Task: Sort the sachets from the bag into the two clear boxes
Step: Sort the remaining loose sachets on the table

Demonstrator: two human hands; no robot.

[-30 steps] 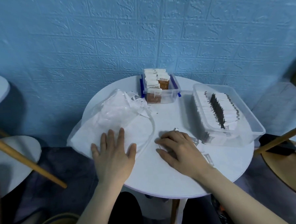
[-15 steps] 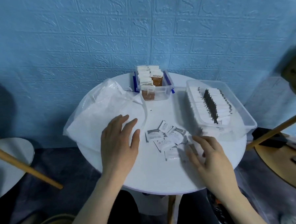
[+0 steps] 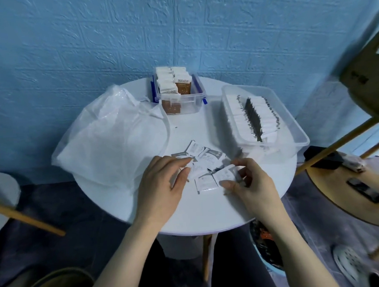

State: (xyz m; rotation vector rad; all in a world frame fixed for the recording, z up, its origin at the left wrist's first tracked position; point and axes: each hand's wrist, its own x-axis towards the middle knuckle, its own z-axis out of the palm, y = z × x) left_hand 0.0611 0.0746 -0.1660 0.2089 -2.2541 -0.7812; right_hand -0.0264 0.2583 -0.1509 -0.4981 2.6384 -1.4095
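White sachets (image 3: 205, 162) scattered flat between bag (image 3: 109, 143), boxes (image 3: 293, 124)

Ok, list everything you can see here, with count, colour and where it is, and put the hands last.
table: one, white, round, centre.
plastic bag: one, translucent white, left side of table.
small clear box: one, blue clips, far middle of table, holds brown and white sachets.
large clear box: one, right side of table, holds rows of white sachets.
loose sachets: several, exact count unclear, white with grey print, on the table between the hands.
wooden stool: one, tan, right of table, dark items on it.
wall: blue, textured, behind.
left hand: on the loose sachets, fingers pinching one.
right hand: pinches a sachet.
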